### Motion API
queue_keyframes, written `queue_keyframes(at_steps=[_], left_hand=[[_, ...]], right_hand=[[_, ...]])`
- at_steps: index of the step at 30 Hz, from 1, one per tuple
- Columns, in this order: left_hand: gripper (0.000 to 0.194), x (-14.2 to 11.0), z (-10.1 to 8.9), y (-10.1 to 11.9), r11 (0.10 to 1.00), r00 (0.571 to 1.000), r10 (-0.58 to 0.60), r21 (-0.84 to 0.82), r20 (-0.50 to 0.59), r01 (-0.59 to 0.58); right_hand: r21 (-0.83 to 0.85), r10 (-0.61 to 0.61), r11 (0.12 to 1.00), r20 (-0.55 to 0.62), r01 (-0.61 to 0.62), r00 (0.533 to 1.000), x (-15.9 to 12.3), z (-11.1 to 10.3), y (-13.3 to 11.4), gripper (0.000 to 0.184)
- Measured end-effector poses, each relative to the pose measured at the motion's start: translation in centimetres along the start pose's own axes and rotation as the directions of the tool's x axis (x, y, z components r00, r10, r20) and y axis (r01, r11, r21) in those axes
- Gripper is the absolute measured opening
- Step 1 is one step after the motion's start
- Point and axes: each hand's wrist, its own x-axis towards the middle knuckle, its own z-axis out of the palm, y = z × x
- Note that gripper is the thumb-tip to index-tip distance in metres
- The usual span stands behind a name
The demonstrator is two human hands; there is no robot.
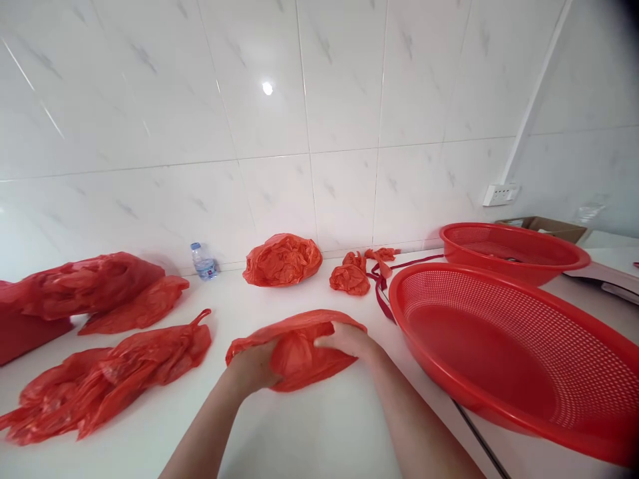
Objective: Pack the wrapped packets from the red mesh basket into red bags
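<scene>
Red plastic bag (pixel 299 362) lay lower centre of frame, mouth gaping. Left hand (pixel 255 366) and right hand (pixel 347 338) reached into its opening, loosely curved; fingers partly hidden, grip couldn't be told. Light, even outward spread probably suited thin film; red basket (pixel 479 359), lower right, likely limited elbow room.

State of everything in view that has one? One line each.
Middle bag: mouth open
Left hand: at its mouth
Right hand: at its mouth, thumb showing
Back bag: crumpled
Small bags: crumpled
Left-front bag: bunched, handle sticking out
Far-left bags: heaped
Bottle: upright, capped
Near basket: mouth up
Far basket: mouth up, something dark inside
Box: open
Socket: no plug visible
</scene>
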Motion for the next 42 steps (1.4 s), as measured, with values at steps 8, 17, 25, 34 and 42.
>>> queue_keyframes(at_steps=[8, 17, 25, 34, 42], left_hand=[[0.029, -3.0, -3.6, 1.0, 0.979, 0.996, 0.081, -0.190, 0.026, -0.074], [0.048, 0.2, -0.1, 3.2, 0.988, 0.986, 0.080, -0.118, -0.145, -0.098], [0.077, 0.9, 1.5, -1.1, 0.977, 1.000, -0.010, -0.215, -0.020, 0.005], [0.035, 0.0, 0.6, 1.1, 0.928, 0.849, 0.107, -0.254, -0.517, -0.271], [0.053, 1.6, 4.4, 1.7, 0.936, 0.954, 0.251, -0.211, -0.167, -0.283]], right_hand=[[0.040, 0.067, 0.997, -0.153, -0.062, 0.986, 0.8, 0.6, 0.1, 0.033], [-0.026, -0.013, 1.000, -0.112, 0.010, 0.994, 0.4, 0.5, -0.1, 0.035], [0.060, 0.004, 0.998, -0.075, 0.001, 0.997, 1.0, -0.2, 1.3, 0.025], [0.012, 0.037, 0.999, -0.246, -0.035, 0.969, 1.6, 1.4, 1.1, 0.033], [-0.059, -0.009, 0.998, -0.257, -0.007, 0.966, 1.3, 2.2, 0.6, 0.026]])
